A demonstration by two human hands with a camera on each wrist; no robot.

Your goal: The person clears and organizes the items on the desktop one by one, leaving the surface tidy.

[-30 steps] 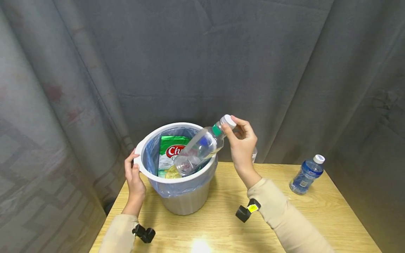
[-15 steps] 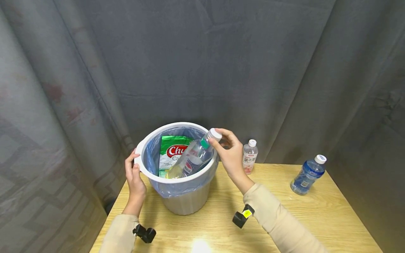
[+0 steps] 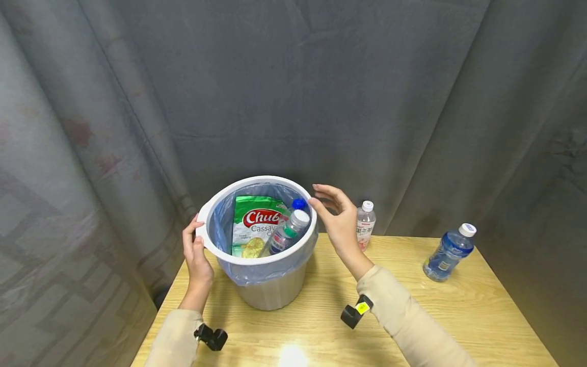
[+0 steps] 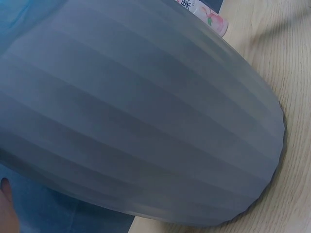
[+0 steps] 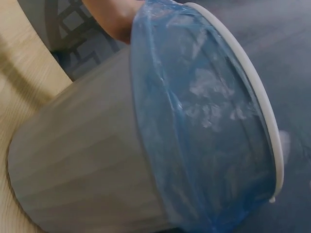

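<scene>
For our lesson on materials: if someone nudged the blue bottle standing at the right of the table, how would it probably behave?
The blue bottle stands upright and is narrow for its height, so a nudge near its white cap would probably tip it. Its round body would then likely roll on the smooth wooden table. It looks like thin plastic, so probably light and unbreakable; how full it is cannot be told.

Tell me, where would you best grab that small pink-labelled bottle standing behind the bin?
Probably round the middle of the small clear bottle with the pink label and white cap, coming from its right side with the right hand. It stands upright on the wooden table, and the white bin with the blue liner crowds its left, while its right looks free.
</scene>
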